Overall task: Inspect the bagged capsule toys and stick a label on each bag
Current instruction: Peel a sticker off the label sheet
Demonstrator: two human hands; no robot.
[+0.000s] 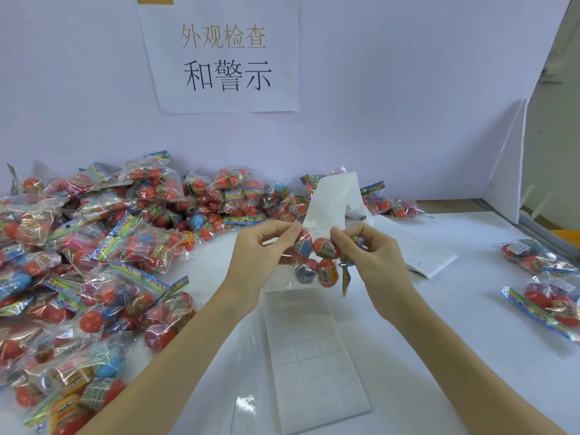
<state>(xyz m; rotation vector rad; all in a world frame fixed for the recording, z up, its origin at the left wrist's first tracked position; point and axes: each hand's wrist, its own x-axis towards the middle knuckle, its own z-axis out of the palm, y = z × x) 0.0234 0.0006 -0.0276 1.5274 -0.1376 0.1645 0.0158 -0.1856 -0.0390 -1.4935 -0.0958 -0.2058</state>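
Fingers of both hands are pinching one clear bag (317,259) of capsule toys, holding it above the white table (439,324) near the middle of the view. Four capsules are showing inside it, mostly orange-red, one with a blue-grey half, and its colourful header card (346,277) is hanging down on the right side. Left hand (260,249) is gripping the bag's left edge between thumb and forefinger, the other fingers curled; right hand (367,249) is gripping the header end the same way. Both forearms are reaching in from below, wrists bent inward. Under the bag, a long label sheet (314,356) is lying flat on the table, its far end curling upward. A large heap of bagged capsules (94,252) is covering the left side, too many to count. Two more bags (546,277) are lying at the right edge.
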